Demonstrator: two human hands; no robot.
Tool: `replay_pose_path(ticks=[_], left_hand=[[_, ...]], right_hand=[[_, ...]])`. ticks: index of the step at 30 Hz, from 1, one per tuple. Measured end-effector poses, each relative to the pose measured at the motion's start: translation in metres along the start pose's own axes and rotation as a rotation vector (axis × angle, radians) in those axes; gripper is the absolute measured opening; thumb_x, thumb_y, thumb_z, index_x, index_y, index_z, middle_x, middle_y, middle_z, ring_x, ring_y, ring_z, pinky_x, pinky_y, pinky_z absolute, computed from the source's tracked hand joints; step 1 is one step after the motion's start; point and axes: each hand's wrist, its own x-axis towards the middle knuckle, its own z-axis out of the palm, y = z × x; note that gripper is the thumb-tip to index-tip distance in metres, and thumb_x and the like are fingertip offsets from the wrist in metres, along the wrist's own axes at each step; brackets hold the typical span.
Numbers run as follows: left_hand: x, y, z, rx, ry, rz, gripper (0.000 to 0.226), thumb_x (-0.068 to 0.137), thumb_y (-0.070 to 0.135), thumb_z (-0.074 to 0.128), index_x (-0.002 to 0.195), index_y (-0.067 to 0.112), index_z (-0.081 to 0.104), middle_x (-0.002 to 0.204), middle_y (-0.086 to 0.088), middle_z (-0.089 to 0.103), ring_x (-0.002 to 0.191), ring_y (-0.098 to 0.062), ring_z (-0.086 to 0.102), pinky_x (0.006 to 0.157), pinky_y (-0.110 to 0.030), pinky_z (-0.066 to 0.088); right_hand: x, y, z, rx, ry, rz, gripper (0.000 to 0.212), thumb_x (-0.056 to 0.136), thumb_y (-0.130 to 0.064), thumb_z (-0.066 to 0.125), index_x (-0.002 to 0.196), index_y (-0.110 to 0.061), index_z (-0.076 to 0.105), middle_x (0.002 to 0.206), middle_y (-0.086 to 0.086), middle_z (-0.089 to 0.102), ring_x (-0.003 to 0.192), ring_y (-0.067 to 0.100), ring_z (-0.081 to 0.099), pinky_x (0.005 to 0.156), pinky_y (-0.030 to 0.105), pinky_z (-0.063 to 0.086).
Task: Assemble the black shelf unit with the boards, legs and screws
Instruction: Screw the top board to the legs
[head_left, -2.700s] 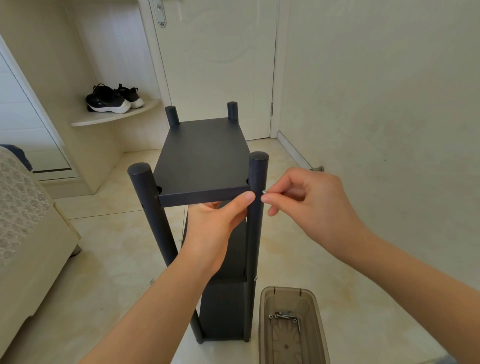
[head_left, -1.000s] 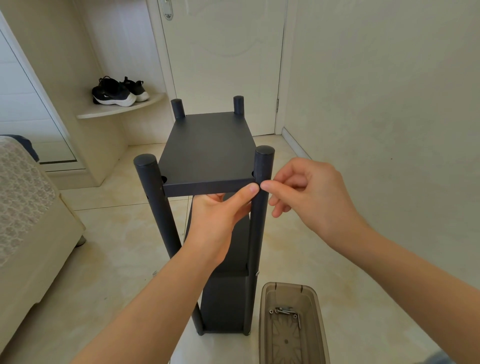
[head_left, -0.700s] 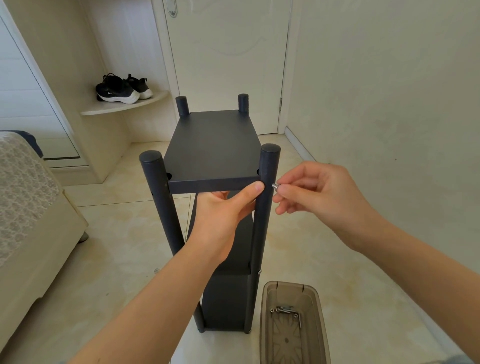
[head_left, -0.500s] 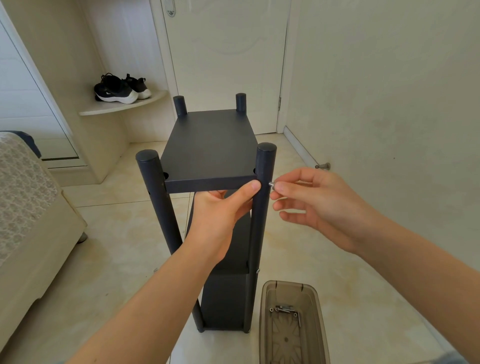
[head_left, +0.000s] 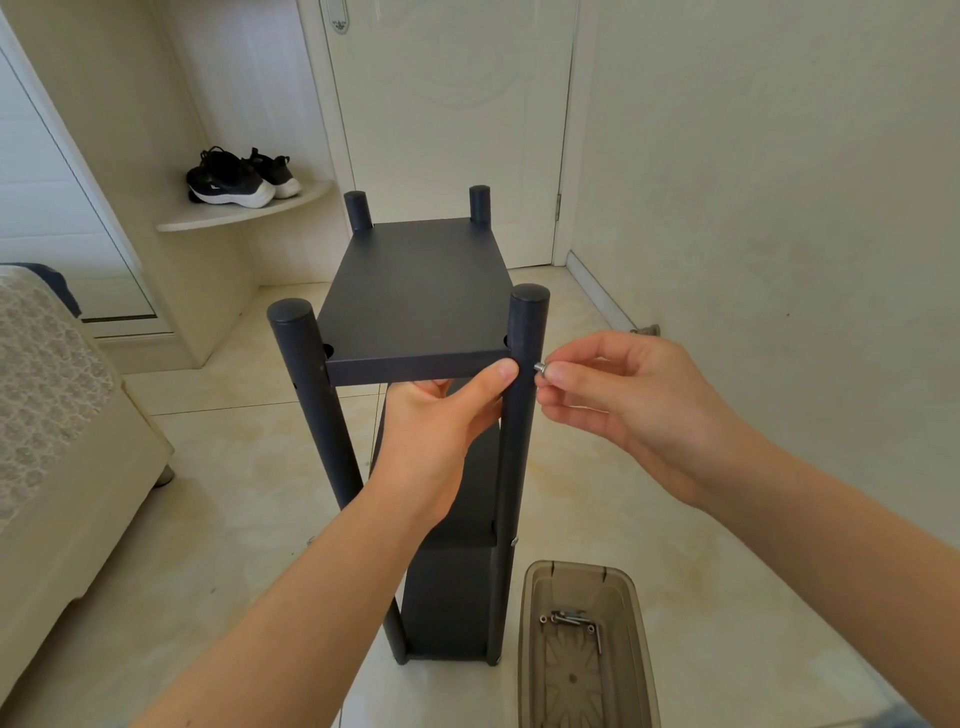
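Note:
The black shelf unit stands upright on the floor, its top board (head_left: 415, 291) set between four round legs. My left hand (head_left: 441, 426) grips the board's near edge from below, thumb on the front face beside the near right leg (head_left: 522, 415). My right hand (head_left: 618, 400) pinches a small silver screw (head_left: 539, 368) whose tip is at the right side of that leg, level with the board. The near left leg (head_left: 311, 405) stands free. Lower boards are partly hidden behind my left arm.
A translucent brown tray (head_left: 587, 649) with several loose screws lies on the floor at the shelf's right foot. A bed (head_left: 57, 415) is at the left, a corner shelf with black shoes (head_left: 239, 179) behind, and a wall close on the right.
My right hand drew back a little from the leg, showing the screw head, then kept pinching it at the leg's side. My left hand stayed on the board's edge.

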Motion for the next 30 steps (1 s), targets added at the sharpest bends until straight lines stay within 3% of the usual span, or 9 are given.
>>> replay_pose_path(ticks=[4, 9, 15, 25, 30], left_hand=[[0.0009, -0.001, -0.0007, 0.004, 0.002, -0.016, 0.058, 0.071, 0.025, 0.075, 0.122, -0.001, 0.065, 0.113, -0.017, 0.073, 0.103, -0.03, 0.073, 0.093, -0.044, 0.059], [0.0007, -0.0018, 0.0003, 0.01, 0.015, -0.004, 0.055, 0.07, 0.026, 0.075, 0.118, 0.0, 0.067, 0.11, -0.016, 0.075, 0.1, -0.029, 0.074, 0.089, -0.04, 0.06], [0.0025, -0.0034, 0.0004, 0.027, 0.037, -0.004, 0.058, 0.069, 0.029, 0.076, 0.118, -0.001, 0.068, 0.111, -0.016, 0.074, 0.102, -0.03, 0.073, 0.093, -0.046, 0.058], [0.0035, -0.0047, 0.0018, 0.035, 0.038, -0.01, 0.054, 0.068, 0.028, 0.076, 0.114, 0.003, 0.069, 0.107, -0.013, 0.076, 0.097, -0.027, 0.075, 0.088, -0.039, 0.061], [0.0001, -0.0045, -0.0005, 0.037, 0.012, 0.018, 0.046, 0.071, 0.027, 0.074, 0.111, 0.006, 0.071, 0.107, -0.012, 0.076, 0.099, -0.028, 0.074, 0.09, -0.041, 0.06]], right_hand=[[0.0023, -0.0001, 0.0003, -0.293, 0.049, -0.195, 0.004, 0.087, -0.005, 0.07, 0.09, -0.007, 0.072, 0.079, 0.004, 0.074, 0.076, 0.014, 0.073, 0.075, 0.026, 0.06], [0.0013, -0.0002, 0.0011, -0.572, 0.079, -0.378, 0.012, 0.085, -0.011, 0.073, 0.084, -0.023, 0.07, 0.078, -0.008, 0.071, 0.08, 0.007, 0.069, 0.077, 0.02, 0.056], [0.0034, -0.0002, -0.0003, -0.139, -0.001, -0.044, 0.005, 0.089, -0.004, 0.067, 0.092, -0.004, 0.071, 0.081, 0.008, 0.074, 0.075, 0.016, 0.073, 0.08, 0.033, 0.061], [0.0049, 0.0032, -0.0001, -0.37, 0.035, -0.296, 0.012, 0.09, -0.006, 0.068, 0.095, -0.016, 0.065, 0.077, 0.001, 0.073, 0.075, 0.014, 0.072, 0.076, 0.027, 0.06], [0.0048, 0.0033, -0.001, -0.429, 0.034, -0.298, 0.005, 0.088, -0.007, 0.07, 0.088, -0.012, 0.068, 0.077, 0.001, 0.071, 0.075, 0.014, 0.072, 0.077, 0.03, 0.06]])
